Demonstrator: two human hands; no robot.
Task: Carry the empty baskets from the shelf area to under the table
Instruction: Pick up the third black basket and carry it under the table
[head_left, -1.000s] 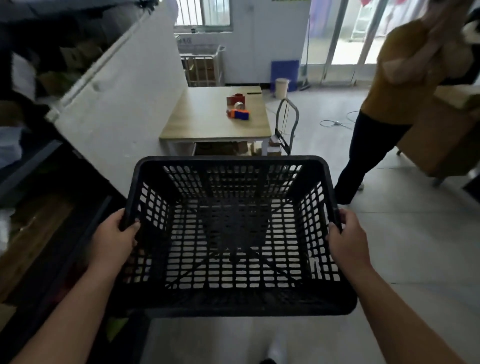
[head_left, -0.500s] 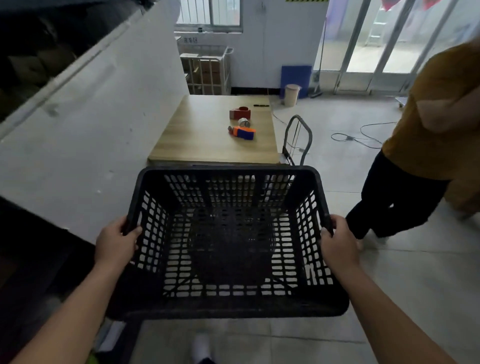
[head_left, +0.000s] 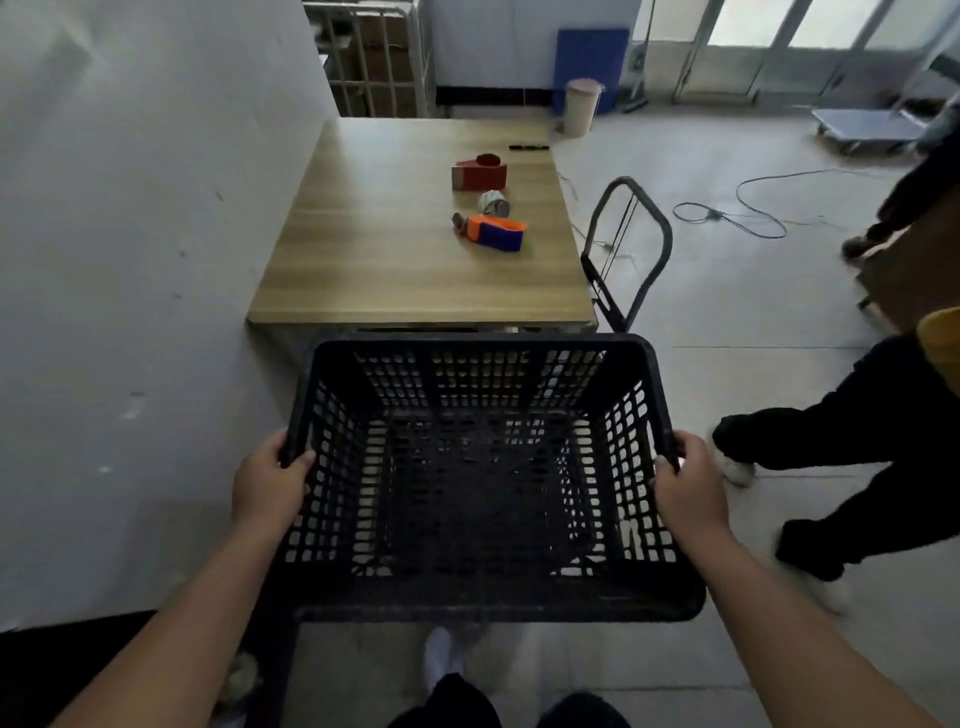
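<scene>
So we're mid-carry with the empty black basket (head_left: 478, 467), left hand (head_left: 267, 486) and right hand (head_left: 685, 486) clamped on its side rims, just short of the table (head_left: 415, 249), and next we'll probably crouch to slide it under.

We cannot see the space under the wooden table (head_left: 415, 270); its top and the black basket's (head_left: 483, 483) far rim cover it. Our fingers (head_left: 670, 457) curl out of sight behind the basket's side rims. The bystander (head_left: 852, 441) is cut off above the legs by the right edge, shoes blurred. Our own white shoe (head_left: 441, 654) is smeared. The caged trolley (head_left: 374, 57) runs off the top edge.
</scene>
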